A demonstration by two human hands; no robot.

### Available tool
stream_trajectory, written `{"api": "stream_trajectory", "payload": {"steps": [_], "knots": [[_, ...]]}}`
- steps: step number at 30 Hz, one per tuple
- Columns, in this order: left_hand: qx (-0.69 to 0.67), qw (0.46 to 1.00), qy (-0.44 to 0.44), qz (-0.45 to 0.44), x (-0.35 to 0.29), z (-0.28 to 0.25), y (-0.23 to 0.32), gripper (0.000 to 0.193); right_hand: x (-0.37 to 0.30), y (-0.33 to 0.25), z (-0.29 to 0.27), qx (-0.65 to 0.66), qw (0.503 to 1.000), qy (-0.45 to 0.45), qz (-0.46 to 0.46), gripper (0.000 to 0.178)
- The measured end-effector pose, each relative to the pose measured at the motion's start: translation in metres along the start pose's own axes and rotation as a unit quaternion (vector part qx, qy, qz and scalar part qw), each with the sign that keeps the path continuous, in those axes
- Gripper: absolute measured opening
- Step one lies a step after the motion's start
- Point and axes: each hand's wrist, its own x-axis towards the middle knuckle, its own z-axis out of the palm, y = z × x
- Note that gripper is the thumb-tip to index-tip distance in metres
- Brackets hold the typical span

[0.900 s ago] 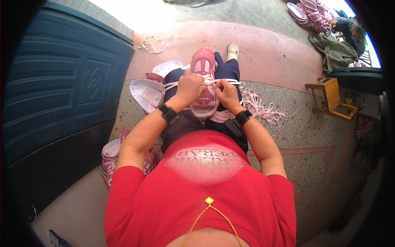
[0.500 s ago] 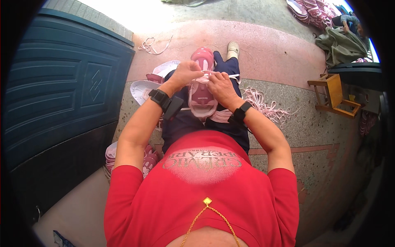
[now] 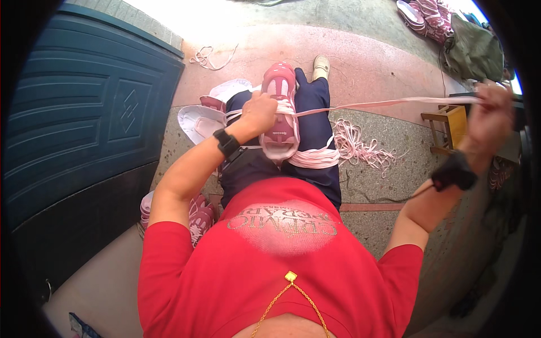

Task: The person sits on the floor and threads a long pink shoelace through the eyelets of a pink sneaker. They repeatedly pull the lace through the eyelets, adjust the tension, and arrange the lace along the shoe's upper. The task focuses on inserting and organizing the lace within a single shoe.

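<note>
A pink sneaker point(image 3: 280, 138) lies across my thighs, its toe pointing away from me. Pale pink lace crosses its middle. My left hand point(image 3: 260, 116) is closed at the sneaker's left side by the lacing, fingertips hidden. From the lacing a flat pink shoelace point(image 3: 383, 103) runs taut to the far right. Its other end is in my right hand point(image 3: 489, 118), which is raised, closed and smeared by motion. A bundle of pink laces point(image 3: 314, 159) is wrapped round my right thigh.
Loose laces point(image 3: 360, 143) heap on the floor to the right, beside a wooden stool point(image 3: 451, 127). More shoes point(image 3: 198, 123) sit by my left leg, others point(image 3: 202, 217) behind them. A blue door point(image 3: 84, 101) stands left. Shoes and a green sack point(image 3: 473, 50) lie far right.
My right hand has swung from the sneaker far out to the right, drawing the shoelace straight. My left hand has stayed at the lacing and now sits slightly lower.
</note>
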Motion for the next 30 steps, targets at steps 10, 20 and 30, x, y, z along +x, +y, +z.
{"api": "stream_trajectory", "payload": {"steps": [10,20,30], "knots": [[0.201,0.973,0.055,0.103,-0.022,0.005,-0.003,0.008,-0.234,0.182,0.099,-0.199,0.853,-0.363,0.318,0.014],[-0.367,0.926,0.077,0.029,-0.01,-0.019,-0.013,0.01,-0.273,0.203,0.121,-0.392,0.825,-0.374,0.162,0.013],[-0.172,0.964,0.187,0.078,-0.023,-0.009,-0.036,0.02,-0.276,0.199,0.133,-0.359,0.825,-0.421,0.115,0.01]]}}
